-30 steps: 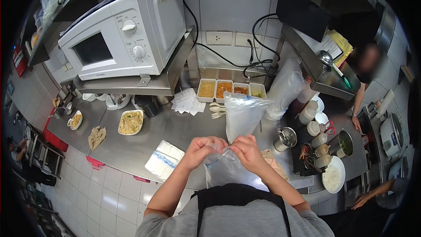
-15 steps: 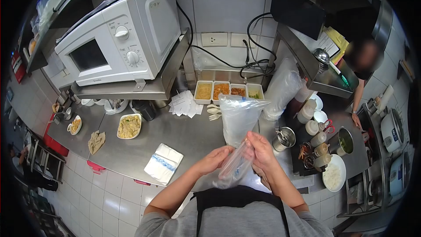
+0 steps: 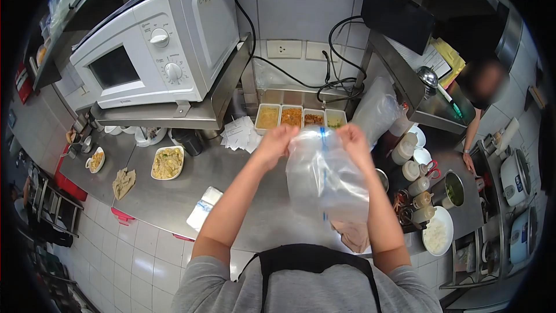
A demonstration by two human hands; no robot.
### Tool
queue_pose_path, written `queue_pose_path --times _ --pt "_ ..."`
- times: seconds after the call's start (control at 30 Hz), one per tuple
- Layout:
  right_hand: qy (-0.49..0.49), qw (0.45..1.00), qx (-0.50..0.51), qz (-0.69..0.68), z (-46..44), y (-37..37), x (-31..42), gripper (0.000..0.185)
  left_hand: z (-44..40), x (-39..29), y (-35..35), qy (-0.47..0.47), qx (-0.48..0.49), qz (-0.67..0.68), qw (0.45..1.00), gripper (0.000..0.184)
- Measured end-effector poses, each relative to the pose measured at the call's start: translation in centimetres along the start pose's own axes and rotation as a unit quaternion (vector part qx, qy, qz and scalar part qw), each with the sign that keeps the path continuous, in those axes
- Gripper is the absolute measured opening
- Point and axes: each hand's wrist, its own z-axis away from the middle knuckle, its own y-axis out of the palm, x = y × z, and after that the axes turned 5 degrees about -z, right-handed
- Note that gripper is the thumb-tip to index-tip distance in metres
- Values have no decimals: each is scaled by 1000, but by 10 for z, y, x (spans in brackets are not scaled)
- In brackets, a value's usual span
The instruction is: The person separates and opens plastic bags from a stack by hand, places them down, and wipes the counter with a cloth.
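Observation:
A clear plastic bag (image 3: 325,182) with blue print hangs spread out between my two hands, above the steel counter. My left hand (image 3: 279,144) is closed on its upper left corner. At the upper right corner my right hand (image 3: 354,144) pinches the edge. Behind the bag stand white containers of chopped toppings (image 3: 291,117), partly covered by my hands. A brown cloth (image 3: 353,236) lies under the bag's lower right. To the left of my left forearm is a folded white cloth (image 3: 204,208), partly hidden by the arm.
A bowl of yellowish food (image 3: 168,163) and a crumpled tan cloth (image 3: 124,183) lie at left, below the microwave (image 3: 156,46). Sauce bottles (image 3: 411,170), a metal pot (image 3: 449,190) and a bowl of rice (image 3: 438,231) stand at right. Another person's hand (image 3: 468,162) rests near the right counter edge.
Both hands have moved up and away from my body and further apart. The bag, bunched between them before, is now spread wide.

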Motion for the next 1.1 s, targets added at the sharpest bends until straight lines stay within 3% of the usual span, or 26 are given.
queue_pose_path --times 0.07,0.1,0.13,0.2,0.27,0.37,0.47,0.57,0.67,0.7,0.77,0.87,0.9,1.0,1.1 --pt "6 996 -20 86 14 -15 -86 23 16 44 14 -61 -60 45 995 16" --pt "32 986 -84 141 28 -6 -100 25 10 99 -2 -139 -7 29 990 19" --pt "63 969 -144 191 42 3 -114 29 14 128 3 -171 -42 15 984 22" --pt "64 957 -106 262 45 0 -140 30 26 144 17 -208 -116 71 969 22" --pt "87 953 -85 278 50 -3 -155 29 30 145 31 -153 -166 59 972 19" --pt "65 948 -193 244 55 11 -153 29 47 132 69 -95 -287 53 952 22" --pt "19 957 -233 173 60 21 -159 28 42 161 79 132 -399 -183 889 20" --pt "74 957 -152 237 67 11 -169 28 43 163 73 73 -357 -178 914 20" --pt "205 950 -185 147 56 -24 -211 35 38 170 52 87 -365 -191 907 25" --pt "195 958 -188 93 50 -23 -188 37 34 170 45 102 -375 -198 900 28" --pt "177 965 -191 -16 36 -8 -98 42 32 123 43 228 -344 -141 900 43" --pt "48 949 -240 -199 22 18 -75 48 29 69 54 338 -240 -129 901 69" --pt "117 922 -262 -258 26 28 -81 55 28 64 60 364 -196 -135 900 77" --pt "7 970 -234 -66 53 36 -154 55 27 99 62 208 -100 -116 966 94" --pt "185 971 -146 33 86 25 -165 51 46 143 54 211 -140 -227 940 89"
